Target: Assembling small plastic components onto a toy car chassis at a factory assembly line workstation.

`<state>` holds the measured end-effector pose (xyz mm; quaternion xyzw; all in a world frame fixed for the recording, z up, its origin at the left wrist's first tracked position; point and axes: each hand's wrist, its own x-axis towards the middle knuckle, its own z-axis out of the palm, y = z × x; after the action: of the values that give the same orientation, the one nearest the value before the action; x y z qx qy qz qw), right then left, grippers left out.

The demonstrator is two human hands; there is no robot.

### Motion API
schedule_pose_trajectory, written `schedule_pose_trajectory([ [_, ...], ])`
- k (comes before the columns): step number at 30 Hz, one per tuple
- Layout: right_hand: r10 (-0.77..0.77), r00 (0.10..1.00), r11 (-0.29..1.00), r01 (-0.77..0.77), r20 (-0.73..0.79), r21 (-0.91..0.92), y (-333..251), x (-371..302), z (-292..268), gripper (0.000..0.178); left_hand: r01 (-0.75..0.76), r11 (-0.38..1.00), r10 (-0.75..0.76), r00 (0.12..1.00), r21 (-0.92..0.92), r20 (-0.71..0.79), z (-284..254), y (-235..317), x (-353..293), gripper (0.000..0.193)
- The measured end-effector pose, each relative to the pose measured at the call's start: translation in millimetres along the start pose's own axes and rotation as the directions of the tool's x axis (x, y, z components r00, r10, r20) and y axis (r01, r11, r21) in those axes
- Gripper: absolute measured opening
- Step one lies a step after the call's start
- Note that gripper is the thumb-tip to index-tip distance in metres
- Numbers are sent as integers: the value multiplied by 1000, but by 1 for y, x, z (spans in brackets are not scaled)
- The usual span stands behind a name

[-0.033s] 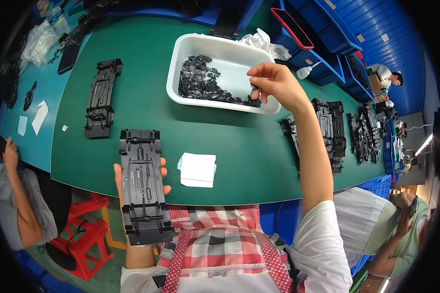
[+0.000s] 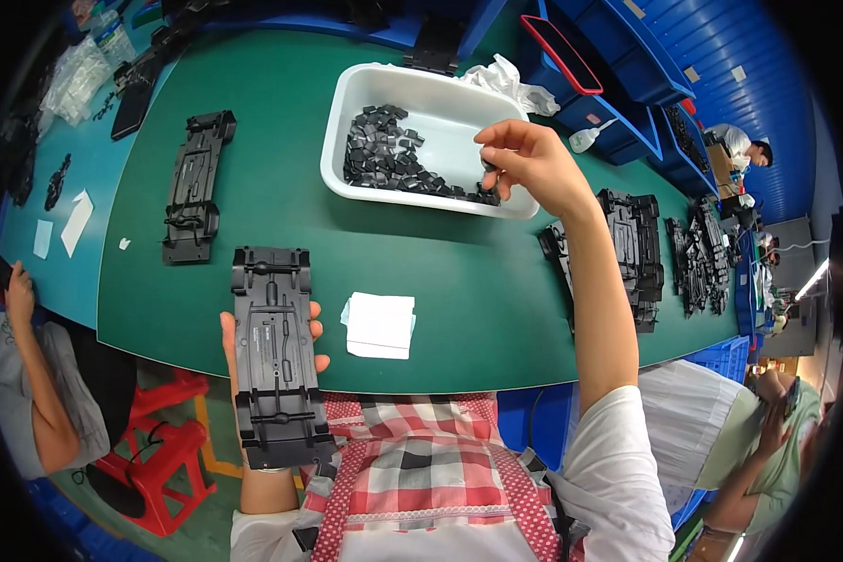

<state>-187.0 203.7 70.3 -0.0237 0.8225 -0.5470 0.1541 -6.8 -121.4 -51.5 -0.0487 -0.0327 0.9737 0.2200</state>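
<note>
Left hand (image 2: 229, 342): curled around a black toy-car chassis (image 2: 273, 351) from below, thumb along its left side, fingertips showing at its right; palm hidden. Right hand (image 2: 529, 164): fingers bent, thumb and index pinched nearly closed on a small dark piece (image 2: 489, 166), mostly covered by the fingertips, so its shape can't be told.

Chassis: long, narrow, matte black plate, detailed face toward camera. Crossbars like axles near both ends, side bulges at the corners, thin moulded rods along the middle, flat lip at the lower end. Upper part lies over the green table (image 2: 459, 281) in view; lower part reaches past the table's near edge, in front of the checked apron (image 2: 421, 459).

Right hand is over the right end of the white tray (image 2: 412, 202). Black clip-like parts (image 2: 379, 150) heap on the tray's left and trail along its near wall; white bottom shows toward the back right.

Green surface runs from tray to near edge, with a white paper (image 2: 380, 326) just right of the held chassis. Second chassis (image 2: 195, 187) lies up-left, apart from the tray. More chassis (image 2: 632, 248) sit close together right of the right forearm, limiting sideways room there. Blue bins (image 2: 628, 122) border the far right.
</note>
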Motion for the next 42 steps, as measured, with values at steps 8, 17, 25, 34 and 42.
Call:
schedule_pose_trajectory([
  [8, -141, 988, 945, 118, 54, 304, 4, -45, 45, 26, -76, 996, 82, 988, 55, -134, 22, -17, -5, 79],
  [17, -159, 984, 868, 102, 78, 486, 36, -90, 98, 11, 15, 995, -10, 999, 100, -51, 19, -17, 3, 76],
  [25, -104, 994, 840, 106, -32, 533, 51, -101, 124, 17, 62, 995, -57, 997, -82, 55, 0, -12, 7, 79],
  [34, 33, 997, 878, 1, -64, 478, 51, -101, 132, 10, 43, 999, -42, 999, 31, -28, 8, -11, 6, 80],
  [42, 170, 983, 835, -108, -67, 539, 47, -109, 138, 11, -36, 989, 45, 997, 146, -60, 15, -18, 7, 77],
])
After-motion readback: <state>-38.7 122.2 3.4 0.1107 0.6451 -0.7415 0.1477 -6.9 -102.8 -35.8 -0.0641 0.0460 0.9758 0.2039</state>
